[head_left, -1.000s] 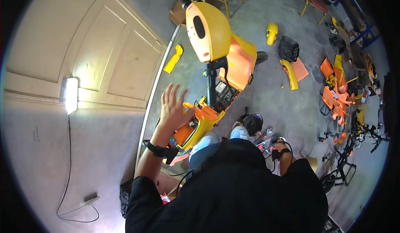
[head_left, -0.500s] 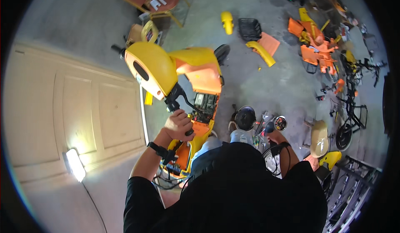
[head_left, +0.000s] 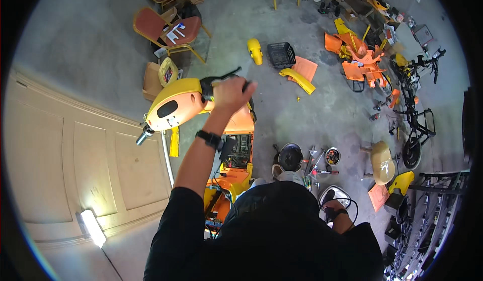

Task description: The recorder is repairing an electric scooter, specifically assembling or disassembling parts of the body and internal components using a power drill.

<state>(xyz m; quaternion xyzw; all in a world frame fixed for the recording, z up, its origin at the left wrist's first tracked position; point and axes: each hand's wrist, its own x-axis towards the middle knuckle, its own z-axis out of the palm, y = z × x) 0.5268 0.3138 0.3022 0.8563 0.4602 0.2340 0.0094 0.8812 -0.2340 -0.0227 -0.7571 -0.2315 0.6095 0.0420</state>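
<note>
"Starting with the left hand (head_left: pixel 234 97): what does it grasp?"

"The black handlebar (head_left: pixel 207 87) of a yellow-and-orange scooter (head_left: pixel 238 124); its fingers curl round the grip at the upper-right end, near the brake lever (head_left: pixel 229 74); the opposite grip (head_left: pixel 145 135) sticks out lower left, towards the panelled door (head_left: pixel 94 150)."

"And how does the bar lie from the body?"

"Ahead and to the left; its long axis slants from lower left to upper right, crossing the line of the left forearm; the left hand is the nearer, touching it; the right hand (head_left: pixel 332 208) is well apart, low on the right by a pale oval shell (head_left: pixel 336 189); a cable and something dark cover its fingers, so I cannot tell whether they are clenched or released."

"Materials?"

"Smooth, rounded plastic on the front cowl (head_left: pixel 175 105), yellow above and pale orange below, with a dark oval inset; a boxy, cluttered black bay (head_left: pixel 241 148) behind; latticed black plastic on the basket (head_left: pixel 282 55); mottled grey concrete for the floor (head_left: pixel 297 117)."
</note>
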